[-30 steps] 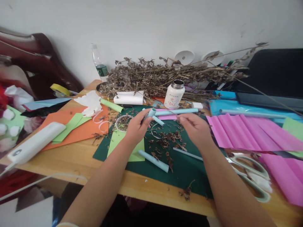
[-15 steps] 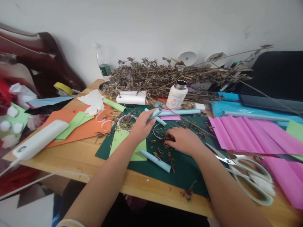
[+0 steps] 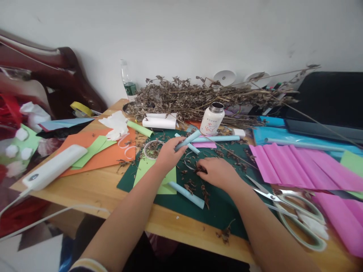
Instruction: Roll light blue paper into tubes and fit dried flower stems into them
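Observation:
My left hand (image 3: 171, 153) is closed around a light-blue paper tube (image 3: 192, 138), whose far end points up and to the right. Low over the green cutting mat (image 3: 218, 206), my right hand (image 3: 214, 170) has its fingers curled onto dried leaves (image 3: 197, 169), partly hidden by the fingers. Other blue paper tubes lie on the mat, one at the front (image 3: 187, 195) and one behind the hands (image 3: 222, 138). A tape ring (image 3: 145, 150) with leaf bits inside rests by a light-green paper sheet (image 3: 141, 172), left of my left hand. Crumbled leaves are scattered around both hands.
A bundle of dried stems (image 3: 181, 96) spans the back, behind an uncapped white bottle (image 3: 212, 120). Scissors (image 3: 273, 197) lie open beside my right forearm, near pink crepe paper (image 3: 295, 166). At left are a white glue gun (image 3: 55, 166) and orange paper (image 3: 96, 162).
The blue tube in my left hand has tilted lower, its far end now reaching further right. My right hand stays over the leaves, its fingers drawn in slightly. The whole view has shifted a little.

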`<state>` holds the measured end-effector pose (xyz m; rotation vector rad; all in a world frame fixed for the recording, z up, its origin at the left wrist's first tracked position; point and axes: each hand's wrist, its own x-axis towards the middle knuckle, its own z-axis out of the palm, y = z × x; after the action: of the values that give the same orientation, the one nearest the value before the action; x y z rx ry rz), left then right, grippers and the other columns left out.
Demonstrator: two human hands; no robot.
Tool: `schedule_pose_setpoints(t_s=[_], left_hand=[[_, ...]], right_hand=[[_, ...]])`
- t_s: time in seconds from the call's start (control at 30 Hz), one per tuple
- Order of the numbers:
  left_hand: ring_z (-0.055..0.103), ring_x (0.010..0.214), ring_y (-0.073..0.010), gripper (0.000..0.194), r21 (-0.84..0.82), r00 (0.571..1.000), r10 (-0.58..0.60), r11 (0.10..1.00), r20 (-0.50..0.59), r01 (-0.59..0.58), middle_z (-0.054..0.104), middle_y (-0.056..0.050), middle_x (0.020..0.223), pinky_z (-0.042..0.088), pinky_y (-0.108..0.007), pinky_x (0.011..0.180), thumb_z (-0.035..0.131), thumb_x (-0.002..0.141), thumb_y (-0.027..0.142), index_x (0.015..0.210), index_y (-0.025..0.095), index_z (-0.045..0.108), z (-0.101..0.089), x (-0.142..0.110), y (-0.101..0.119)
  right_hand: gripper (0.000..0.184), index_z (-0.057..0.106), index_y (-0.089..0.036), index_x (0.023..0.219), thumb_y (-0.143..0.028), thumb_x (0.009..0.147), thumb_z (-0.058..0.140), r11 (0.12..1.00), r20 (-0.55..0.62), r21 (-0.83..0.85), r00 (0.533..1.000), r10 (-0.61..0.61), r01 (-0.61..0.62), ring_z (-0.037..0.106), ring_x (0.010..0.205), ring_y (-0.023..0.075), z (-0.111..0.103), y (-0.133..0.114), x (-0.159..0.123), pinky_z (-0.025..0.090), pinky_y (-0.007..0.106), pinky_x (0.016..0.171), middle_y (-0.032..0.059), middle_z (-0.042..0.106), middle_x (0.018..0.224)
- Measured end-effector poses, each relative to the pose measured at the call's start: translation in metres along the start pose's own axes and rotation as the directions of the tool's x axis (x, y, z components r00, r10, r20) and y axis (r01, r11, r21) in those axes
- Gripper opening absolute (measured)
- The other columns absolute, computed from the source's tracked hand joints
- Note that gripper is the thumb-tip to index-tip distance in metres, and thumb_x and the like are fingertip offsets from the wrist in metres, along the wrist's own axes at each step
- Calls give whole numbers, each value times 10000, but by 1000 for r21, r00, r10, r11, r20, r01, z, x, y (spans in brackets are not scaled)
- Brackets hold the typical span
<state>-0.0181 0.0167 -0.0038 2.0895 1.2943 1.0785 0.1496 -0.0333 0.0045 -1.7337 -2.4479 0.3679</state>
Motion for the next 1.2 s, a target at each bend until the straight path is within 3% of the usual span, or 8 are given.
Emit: schedule_pose_setpoints(t_s=[0.17, 0.3, 0.43, 0.63, 0.77, 0.93, 1.07, 1.2], left_hand=[[562, 901, -189, 312, -128, 998, 13, 992, 64, -5, 632, -55, 980, 418, -269, 800, 488, 743, 332, 979, 159, 598, -3, -2, -1], [581, 843, -183, 268, -229, 997, -5, 973, 79, 23, 657, -40, 895, 435, -254, 755, 501, 729, 323, 884, 152, 636, -5, -4, -4], [580, 792, -175, 275, -298, 997, -55, 952, 51, 67, 652, -47, 870, 441, -256, 717, 514, 714, 327, 876, 138, 630, -5, -3, -6], [553, 732, -151, 291, -319, 996, -70, 944, 57, 85, 628, -30, 801, 426, -238, 666, 509, 718, 353, 892, 144, 613, -1, -4, -3], [552, 776, -159, 288, -337, 994, -65, 937, 85, 90, 635, -26, 836, 418, -240, 707, 512, 714, 371, 860, 150, 627, -2, -4, 0], [568, 777, -170, 281, -335, 969, -46, 933, 241, 127, 649, -25, 812, 426, -246, 699, 519, 711, 378, 821, 152, 644, -6, -5, 2], [575, 753, -167, 272, -331, 936, 5, 936, 352, 120, 656, -36, 810, 429, -236, 675, 529, 706, 362, 815, 142, 647, -6, -6, 5], [572, 748, -159, 268, -309, 921, 24, 945, 390, 106, 655, -32, 808, 426, -225, 671, 526, 710, 359, 817, 144, 646, -6, -7, 6]], right_hand=[[95, 599, -222, 714, -252, 678, 516, 977, -58, 210, 997, 50, -37, 536, 664, 165, -4, 15, 3, 345, 252, 559, 11, 618, 703], [166, 594, -202, 768, -323, 679, 523, 891, -155, 442, 969, 193, -107, 514, 594, 143, -6, 31, 4, 375, 254, 551, 7, 602, 661], [229, 572, -169, 741, -378, 646, 553, 745, -219, 659, 922, 320, -102, 509, 592, 139, -4, 41, 6, 393, 269, 571, 12, 587, 642], [199, 564, -162, 694, -332, 601, 611, 466, -229, 884, 890, 395, 21, 457, 510, 81, 1, 40, 8, 365, 224, 495, -28, 540, 576], [198, 550, -166, 657, -308, 560, 647, 255, -219, 960, 875, 431, 115, 369, 406, 40, 1, 37, 9, 278, 188, 389, -61, 471, 501], [232, 481, -203, 639, -316, 535, 656, 21, -230, 968, 846, 482, 252, 328, 356, 29, -5, 33, 9, 265, 183, 359, -90, 422, 480], [231, 446, -211, 632, -310, 562, 643, -96, -226, 945, 837, 498, 313, 337, 360, 32, -9, 29, 7, 289, 180, 363, -87, 443, 491], [220, 443, -211, 642, -288, 580, 640, -173, -217, 923, 835, 506, 345, 350, 365, 27, -11, 26, 6, 303, 168, 365, -89, 458, 505]])
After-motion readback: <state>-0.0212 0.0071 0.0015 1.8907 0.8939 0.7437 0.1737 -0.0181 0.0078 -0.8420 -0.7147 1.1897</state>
